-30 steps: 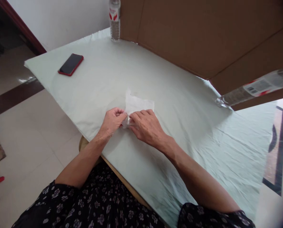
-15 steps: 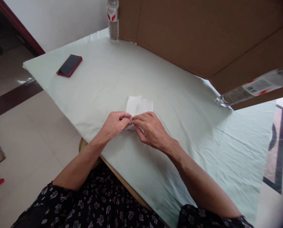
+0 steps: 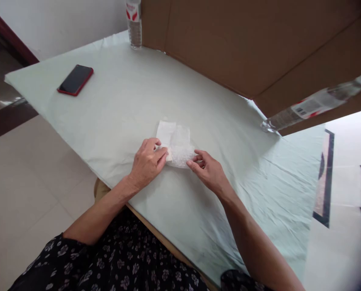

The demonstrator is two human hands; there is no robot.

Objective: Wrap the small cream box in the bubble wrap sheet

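A sheet of clear bubble wrap [image 3: 182, 151] lies spread on the cloth-covered table, beside a white folded paper-like piece [image 3: 165, 131]. On the wrap's left part rests a small pale flat block [image 3: 169, 155], partly covered by fingers. My left hand [image 3: 148, 159] has its thumb and fingers closed at this block's left side. At the wrap's right edge is my right hand [image 3: 207, 169], its thumb and index finger apart and bent, the fingertips touching or very close to the wrap. What the block is cannot be made out.
A phone in a red case [image 3: 75, 80] lies at the left. One water bottle [image 3: 134, 28] stands at the back; another bottle [image 3: 313, 106] is at the right, by a large brown cardboard panel [image 3: 229, 44]. The pale green tablecloth [image 3: 113, 101] has wrinkles at right.
My right hand has moved away from my left, and the wrap now lies spread to the right, with the pale block showing. The camera view has shifted slightly.
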